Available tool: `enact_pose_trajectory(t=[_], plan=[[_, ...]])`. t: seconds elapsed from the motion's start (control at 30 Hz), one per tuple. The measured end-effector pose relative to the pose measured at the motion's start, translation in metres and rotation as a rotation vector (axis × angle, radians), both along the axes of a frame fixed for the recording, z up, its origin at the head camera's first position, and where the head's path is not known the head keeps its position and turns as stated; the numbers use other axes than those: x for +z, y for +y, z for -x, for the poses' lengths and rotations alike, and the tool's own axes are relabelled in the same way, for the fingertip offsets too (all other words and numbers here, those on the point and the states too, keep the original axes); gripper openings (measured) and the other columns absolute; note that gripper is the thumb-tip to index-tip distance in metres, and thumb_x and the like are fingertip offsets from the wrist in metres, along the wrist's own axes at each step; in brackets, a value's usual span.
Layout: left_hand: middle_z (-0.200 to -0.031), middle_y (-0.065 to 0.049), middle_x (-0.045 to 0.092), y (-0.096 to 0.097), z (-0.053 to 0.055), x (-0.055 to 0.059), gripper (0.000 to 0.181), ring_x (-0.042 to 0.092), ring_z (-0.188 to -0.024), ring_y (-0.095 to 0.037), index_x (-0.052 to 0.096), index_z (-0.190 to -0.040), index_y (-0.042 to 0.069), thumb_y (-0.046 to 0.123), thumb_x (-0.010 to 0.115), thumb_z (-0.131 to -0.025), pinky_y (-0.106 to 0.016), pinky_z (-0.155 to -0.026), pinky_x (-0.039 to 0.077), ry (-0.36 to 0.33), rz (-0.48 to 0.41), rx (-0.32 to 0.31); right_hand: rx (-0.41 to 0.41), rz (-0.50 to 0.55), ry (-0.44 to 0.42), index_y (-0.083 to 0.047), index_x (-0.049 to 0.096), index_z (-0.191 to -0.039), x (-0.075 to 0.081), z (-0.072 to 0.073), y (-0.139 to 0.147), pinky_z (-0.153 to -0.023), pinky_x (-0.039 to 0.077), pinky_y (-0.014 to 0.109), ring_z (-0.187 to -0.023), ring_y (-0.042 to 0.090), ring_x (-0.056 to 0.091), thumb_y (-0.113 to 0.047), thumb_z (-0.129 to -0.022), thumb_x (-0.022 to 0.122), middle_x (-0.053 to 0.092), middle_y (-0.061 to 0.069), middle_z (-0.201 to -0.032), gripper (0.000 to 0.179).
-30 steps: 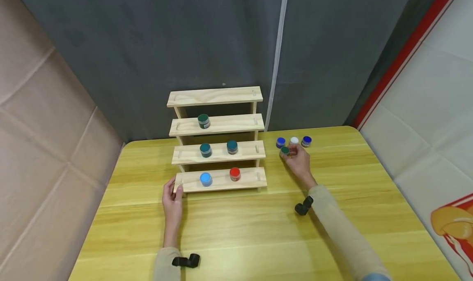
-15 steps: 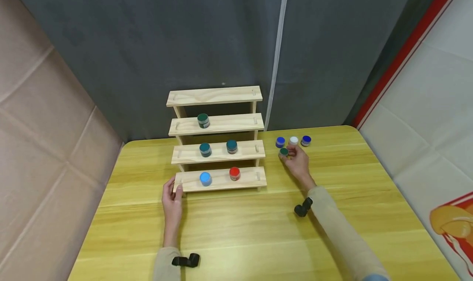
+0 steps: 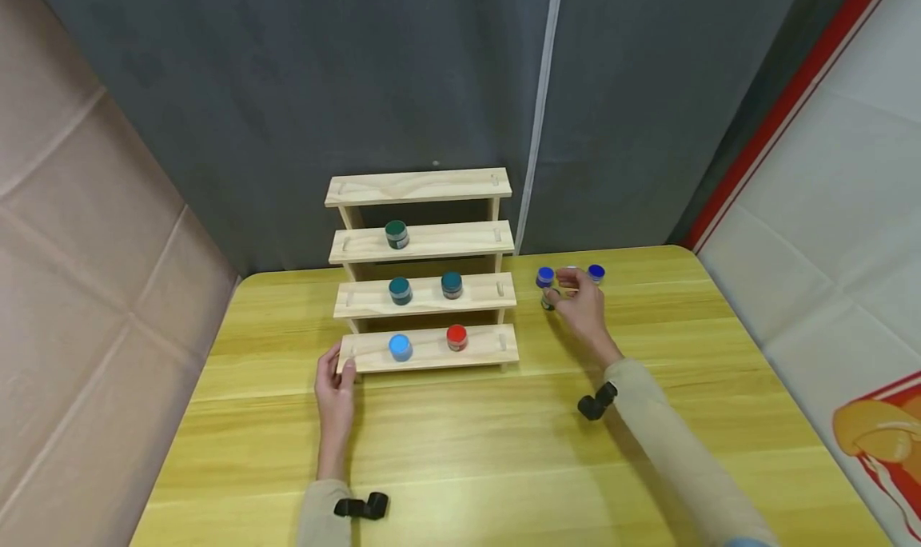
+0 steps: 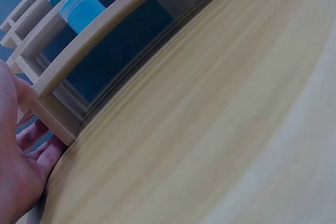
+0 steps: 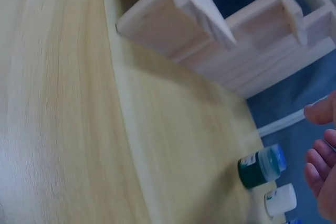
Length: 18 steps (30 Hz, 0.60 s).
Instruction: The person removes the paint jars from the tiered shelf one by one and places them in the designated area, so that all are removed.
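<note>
A four-step wooden rack (image 3: 492, 345) stands on the table. At its lower left end my left hand (image 3: 335, 403) grips the bottom step, thumb in front and the other fingers behind the side support. To the right of the rack, a green paint jar (image 5: 253, 171) stands upright on the table. My right hand (image 3: 584, 311) hovers over it, and in the right wrist view its thumb and loosely bent fingers are apart from the jar and hold nothing. Behind that hand are a blue-lidded jar (image 3: 544, 277), a white jar (image 5: 281, 201) mostly hidden in the head view, and a dark-blue-lidded jar (image 3: 596, 273).
The bottom step bears a light-blue jar (image 3: 400, 349) and a red-lidded jar (image 3: 456, 338). Two teal-lidded jars (image 3: 452, 286) sit one step up, and a dark-green-lidded jar (image 3: 396, 235) above them. A grey curtain (image 3: 432, 67) hangs behind the table.
My right hand has let go of the green jar and risen a little, now covering most of the white jar in the head view. The left hand stays on the rack.
</note>
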<state>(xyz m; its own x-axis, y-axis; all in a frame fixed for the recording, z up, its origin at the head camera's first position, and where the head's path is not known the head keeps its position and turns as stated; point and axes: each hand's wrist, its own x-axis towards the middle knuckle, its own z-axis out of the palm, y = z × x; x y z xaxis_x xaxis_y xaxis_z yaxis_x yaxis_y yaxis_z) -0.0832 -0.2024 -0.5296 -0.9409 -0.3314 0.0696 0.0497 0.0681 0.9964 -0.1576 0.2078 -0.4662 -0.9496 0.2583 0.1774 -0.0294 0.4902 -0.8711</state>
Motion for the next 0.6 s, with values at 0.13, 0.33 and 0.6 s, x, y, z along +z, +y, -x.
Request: enact_pose_trajectory(t=[0.13, 0.33, 0.6], plan=[[-0.141, -0.023, 0.058, 0.001, -0.001, 0.001, 0.042, 0.056, -0.077, -0.01, 0.048, -0.145, 0.0, 0.003, 0.051, -0.103, -0.016, -0.069, 0.049, -0.008, 0.0, 0.004, 0.012, -0.002, 0.002, 0.007, 0.061, -0.123, 0.01, -0.003, -0.005, -0.099, 0.052, 0.051, -0.114, 0.039, 0.063, -0.008, -0.09, 0.075, 0.066, 0.025, -0.124, 0.04], [-0.138, -0.023, 0.06, 0.001, -0.001, 0.002, 0.041, 0.055, -0.078, -0.011, 0.048, -0.145, 0.001, 0.004, 0.05, -0.104, -0.017, -0.068, 0.048, -0.004, -0.003, 0.006, 0.029, 0.016, 0.062, 0.008, 0.061, -0.123, 0.023, -0.006, -0.014, -0.098, 0.052, 0.051, -0.112, 0.039, 0.064, -0.009, -0.09, 0.075, 0.066, 0.026, -0.123, 0.039], [-0.14, -0.025, 0.058, 0.0, 0.0, 0.001, 0.042, 0.057, -0.078, -0.011, 0.047, -0.144, 0.0, 0.003, 0.05, -0.103, -0.016, -0.069, 0.05, -0.003, 0.001, 0.009, 0.041, 0.083, 0.154, 0.008, 0.062, -0.121, 0.041, -0.008, -0.032, -0.087, 0.052, 0.023, -0.107, 0.038, 0.065, -0.005, -0.091, 0.073, 0.067, 0.026, -0.119, 0.035]])
